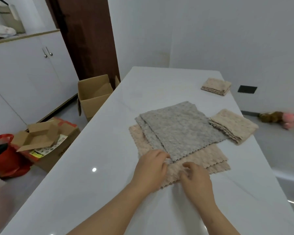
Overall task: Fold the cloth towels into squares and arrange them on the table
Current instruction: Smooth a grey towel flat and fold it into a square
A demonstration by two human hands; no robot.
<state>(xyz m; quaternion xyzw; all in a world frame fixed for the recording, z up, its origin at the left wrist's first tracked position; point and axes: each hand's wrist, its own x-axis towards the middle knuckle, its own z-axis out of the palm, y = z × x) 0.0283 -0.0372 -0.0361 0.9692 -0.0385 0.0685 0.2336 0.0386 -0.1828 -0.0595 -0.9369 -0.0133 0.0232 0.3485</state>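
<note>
A stack of flat towels lies mid-table: grey towels (pixel 180 128) on top of pink towels (pixel 204 158). My left hand (pixel 151 168) pinches the near corner of a grey towel with thumb and fingers. My right hand (pixel 196 180) rests with curled fingers on the pink towel's near edge; whether it grips the cloth is unclear. A folded beige towel (pixel 234 125) sits just right of the stack. Another folded beige towel (pixel 216 86) lies farther back on the right.
The white glossy table (pixel 95 184) runs away from me; its left edge drops to the floor. Open cardboard boxes (pixel 93 94) and a red bag (pixel 5 155) stand on the floor at left. White cabinets line the left wall. A soft toy (pixel 282 118) lies on the floor at right.
</note>
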